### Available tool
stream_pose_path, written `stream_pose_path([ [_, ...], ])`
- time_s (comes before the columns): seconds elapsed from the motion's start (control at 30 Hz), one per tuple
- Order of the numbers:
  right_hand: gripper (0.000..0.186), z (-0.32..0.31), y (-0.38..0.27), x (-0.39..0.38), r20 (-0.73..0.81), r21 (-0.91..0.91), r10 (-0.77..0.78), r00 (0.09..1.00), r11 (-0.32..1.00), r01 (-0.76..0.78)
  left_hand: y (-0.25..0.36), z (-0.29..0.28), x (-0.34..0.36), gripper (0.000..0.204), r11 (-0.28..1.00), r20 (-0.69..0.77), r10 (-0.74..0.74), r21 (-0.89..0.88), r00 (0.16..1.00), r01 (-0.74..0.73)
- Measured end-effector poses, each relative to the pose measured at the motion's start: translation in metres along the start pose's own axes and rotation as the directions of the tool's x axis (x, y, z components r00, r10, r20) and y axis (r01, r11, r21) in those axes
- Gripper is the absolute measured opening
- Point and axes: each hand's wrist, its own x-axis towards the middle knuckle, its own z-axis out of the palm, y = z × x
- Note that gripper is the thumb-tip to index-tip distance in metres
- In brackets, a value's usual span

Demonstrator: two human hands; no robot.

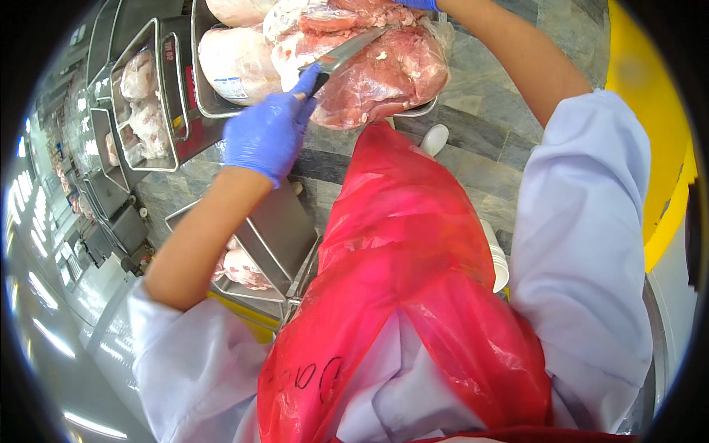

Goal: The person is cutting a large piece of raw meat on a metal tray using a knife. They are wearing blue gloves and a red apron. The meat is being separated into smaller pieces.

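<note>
My left hand [262, 133], in a blue glove, grips the black handle of a knife [347, 50], index finger extended along it. The blade lies over a large piece of raw pink-red meat [388, 77] in clear plastic. My right hand [418, 4], also gloved, is at the meat's far side, mostly cut off by the top edge, its fingers hidden. Pale wrapped pieces of meat [233, 63] with a label sit beside it in a metal tray [214, 107]. A red plastic apron [399, 251] covers my front.
Steel trays of bagged meat [148, 129] stand at the left. A lower steel cart [273, 229] holds more meat [247, 269]. Below are grey tiled flooring [487, 155], a white boot [435, 139] and stacked white containers [499, 269]. A yellow surface [636, 88] runs along the right.
</note>
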Motion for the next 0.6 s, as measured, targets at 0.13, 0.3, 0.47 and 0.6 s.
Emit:
stream_pose_path([
  [0.13,0.041,-0.004,-0.01,0.005,0.016,0.055,0.002,1.0,0.998,-0.003,-0.009,-0.049,0.019,0.039,0.996,0.117,0.041,-0.081,0.992,-0.031],
  [0.3,0.04,0.0,-0.012,0.0,-0.035,0.155,0.056,0.998,0.987,-0.05,0.002,-0.037,0.036,0.039,0.997,0.107,0.03,-0.071,0.994,-0.022],
  [0.47,0.038,0.022,-0.018,0.022,-0.054,0.086,-0.076,0.996,0.993,0.081,0.008,0.025,-0.005,0.044,0.979,0.026,-0.188,-0.071,0.982,0.189],
  [0.6,0.036,0.013,-0.001,0.016,-0.03,-0.058,-0.118,0.993,0.991,0.116,0.008,0.044,0.0,0.048,0.991,-0.017,-0.118,-0.067,0.993,0.117],
])
